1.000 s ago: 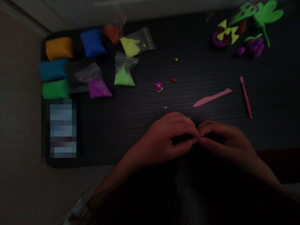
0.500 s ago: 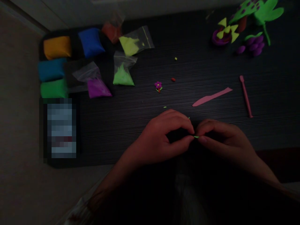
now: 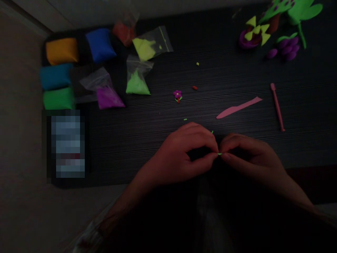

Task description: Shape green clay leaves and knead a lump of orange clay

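Note:
A tiny piece of light green clay (image 3: pixel 219 154) is pinched between the fingertips of my left hand (image 3: pixel 188 151) and my right hand (image 3: pixel 250 154), near the front of the dark table. Thumb and forefinger are closed on it from each side. Just beyond my left fingers lies another green bit (image 3: pixel 212 132), partly hidden. Farther left is a small green clay strip (image 3: pixel 185 119). A little clay flower (image 3: pixel 177 94), with purple petals, a yellow centre and green leaves, lies flat beyond my left hand, beside a red clay lump (image 3: pixel 194 88).
A pink clay knife (image 3: pixel 238 108) and a pink modelling stick (image 3: pixel 278 107) lie beyond my right hand. Bags of coloured clay, including a purple one (image 3: pixel 109 97), fill the left side. Finished clay pieces, among them purple grapes (image 3: pixel 288 48), stand at the back right. A yellow crumb (image 3: pixel 197 64) lies mid-table.
The view has shifted very slightly. Both hands keep their pinch, and the green piece between the fingertips has turned a little and shows slightly shorter.

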Demonstrator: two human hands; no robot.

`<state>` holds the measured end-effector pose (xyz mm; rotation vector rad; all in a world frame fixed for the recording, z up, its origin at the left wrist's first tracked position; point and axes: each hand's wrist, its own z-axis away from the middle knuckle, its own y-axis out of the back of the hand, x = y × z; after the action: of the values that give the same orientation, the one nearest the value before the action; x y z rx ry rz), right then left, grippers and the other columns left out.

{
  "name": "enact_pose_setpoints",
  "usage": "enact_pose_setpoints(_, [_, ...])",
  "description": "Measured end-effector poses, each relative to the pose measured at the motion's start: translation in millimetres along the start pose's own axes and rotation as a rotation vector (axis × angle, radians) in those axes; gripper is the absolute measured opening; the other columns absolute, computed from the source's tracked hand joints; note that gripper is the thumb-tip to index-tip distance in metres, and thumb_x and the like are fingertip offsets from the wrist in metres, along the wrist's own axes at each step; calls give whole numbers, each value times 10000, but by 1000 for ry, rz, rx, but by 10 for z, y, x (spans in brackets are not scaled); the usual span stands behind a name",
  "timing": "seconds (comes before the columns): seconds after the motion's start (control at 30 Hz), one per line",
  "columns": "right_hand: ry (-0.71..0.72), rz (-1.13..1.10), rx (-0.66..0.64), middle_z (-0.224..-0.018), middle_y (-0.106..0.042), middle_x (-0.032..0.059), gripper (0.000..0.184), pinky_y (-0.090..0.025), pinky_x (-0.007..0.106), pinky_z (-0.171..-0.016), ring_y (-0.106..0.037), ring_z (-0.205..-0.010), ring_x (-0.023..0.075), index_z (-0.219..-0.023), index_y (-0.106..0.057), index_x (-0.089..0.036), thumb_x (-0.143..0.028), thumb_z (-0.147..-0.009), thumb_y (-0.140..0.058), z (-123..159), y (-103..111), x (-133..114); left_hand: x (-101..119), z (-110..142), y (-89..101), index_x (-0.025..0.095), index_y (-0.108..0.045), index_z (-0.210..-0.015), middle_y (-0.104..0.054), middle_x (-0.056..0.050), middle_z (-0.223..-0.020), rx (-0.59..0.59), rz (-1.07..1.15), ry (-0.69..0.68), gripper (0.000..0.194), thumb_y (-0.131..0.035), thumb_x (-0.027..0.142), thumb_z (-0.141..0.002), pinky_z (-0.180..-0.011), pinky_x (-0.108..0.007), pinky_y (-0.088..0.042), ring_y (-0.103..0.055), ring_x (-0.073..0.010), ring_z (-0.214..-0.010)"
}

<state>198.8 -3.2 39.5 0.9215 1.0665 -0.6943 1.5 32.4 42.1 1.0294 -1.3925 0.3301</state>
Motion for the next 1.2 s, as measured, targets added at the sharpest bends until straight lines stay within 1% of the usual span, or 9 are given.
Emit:
enact_pose_setpoints(0.13, [7,6,-5,-783,-568,-25,32,-415,203,-648,-539,-722,90,-824,-573,-235,-211,-806,-560,-14,5,-7,-7,9,-5,183,-606,-798,-644,-30,-842,11,-13,-4,80,-528,183,-782,-817,-312,-435,-578,-146,-863])
enact_pose_setpoints(0.3, [-11,-6,16,-782,-572,-7,27,-421,216,-633,-545,-719,106,-824,-578,-222,-224,-806,-559,-11,1,-6,-18,24,-14,186,-597,-843,-646,-31,-868,71,-29,-14,102,-536,165,-764,-829,-323,-433,-577,-150,-889])
enact_pose_setpoints(0.5, [-27,-5,40,-774,-589,6,37,-430,238,-635,-555,-717,125,-804,-592,-218,-244,-794,-568,-5,-9,-5,-20,18,-24,189,-597,-820,-647,-30,-862,56,-50,-39,89,-531,163,-766,-830,-323,-431,-580,-149,-878])
enact_pose_setpoints(0.7, [-23,-2,33,-772,-587,-12,21,-421,213,-626,-551,-706,105,-802,-589,-224,-222,-791,-572,-13,-11,-22,-21,16,-27,190,-595,-804,-641,-24,-863,49,-92,-50,91,-521,150,-769,-830,-305,-422,-575,-140,-879])
enact_pose_setpoints(0.83, [-29,-6,31,-778,-586,-11,24,-422,216,-635,-551,-712,107,-808,-588,-224,-231,-794,-570,-11,-14,-24,-21,17,-29,191,-588,-798,-637,-18,-864,40,-109,-46,88,-520,146,-766,-832,-302,-418,-570,-136,-882])
enact_pose_setpoints(1.03, [-32,5,51,-773,-581,9,62,-430,234,-629,-550,-712,123,-801,-591,-214,-268,-801,-560,-5,-19,-8,-22,23,-29,191,-576,-834,-638,-27,-876,63,-110,-47,88,-538,171,-758,-831,-317,-422,-569,-150,-892])
enact_pose_setpoints(1.2, [-23,-6,38,-770,-581,2,37,-427,229,-626,-546,-702,116,-809,-586,-222,-248,-801,-561,-5,-11,-9,-23,23,-38,190,-581,-809,-641,-31,-868,62,-118,-46,75,-520,168,-769,-834,-318,-424,-571,-151,-891])
